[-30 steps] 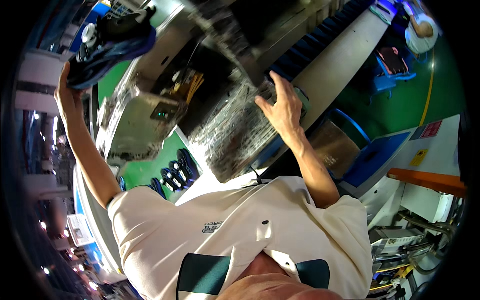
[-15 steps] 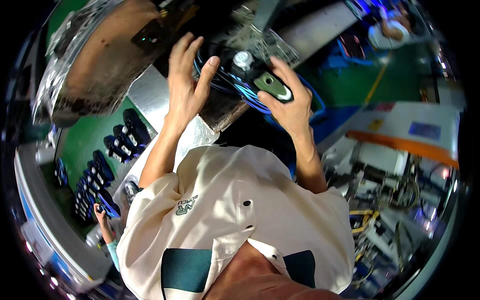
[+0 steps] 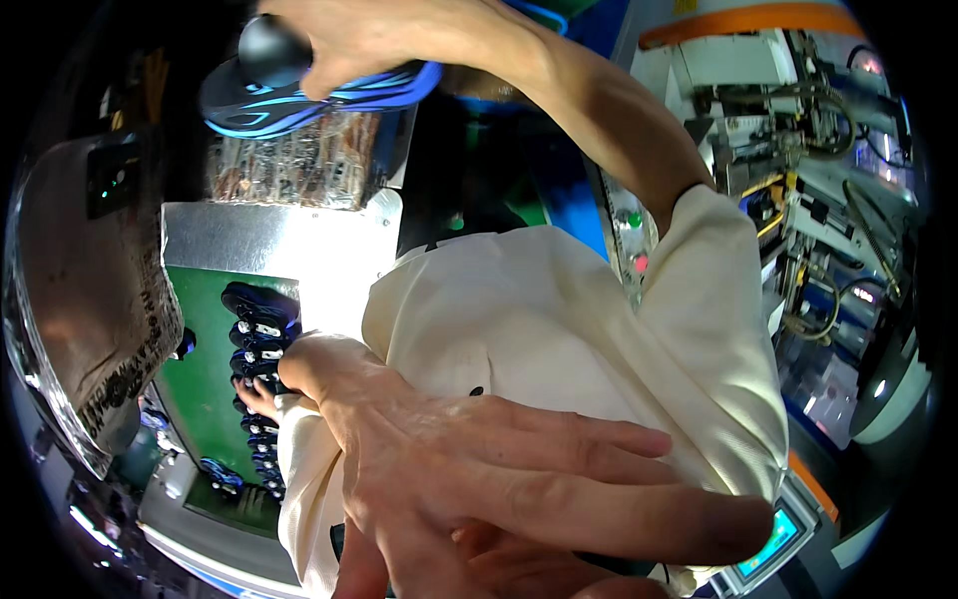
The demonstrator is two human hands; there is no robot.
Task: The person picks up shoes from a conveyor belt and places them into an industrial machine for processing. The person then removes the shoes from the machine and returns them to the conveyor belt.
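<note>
At the far left of the scene, our right hand [image 3: 349, 35] grips a black sport shoe with glossy blue and violet streaks along its sole [image 3: 364, 95], thumb against the near side; the fingers are hidden or cut off. By the thumb sits a blurred, dark, rounded piece [image 3: 271, 50], too unclear to name. The shoe is over a block wrapped in crinkled clear film [image 3: 294, 165]; whether they touch, we cannot tell. To handle it well, we judge, we want a firm, even hold, the sole level and no thumb pressure digging in. Our left hand [image 3: 449, 459] is spread wide near us, with nothing visible in it; we should move it out of our sightline before lending support. Nearer than the block is a shiny metal sheet [image 3: 230, 235], then a row of dark blue shoes [image 3: 261, 329] on the green floor [image 3: 205, 299], a co-worker's hand [image 3: 257, 397] beside them. Left stands a film-wrapped brown housing [image 3: 85, 270], best given room.
</note>
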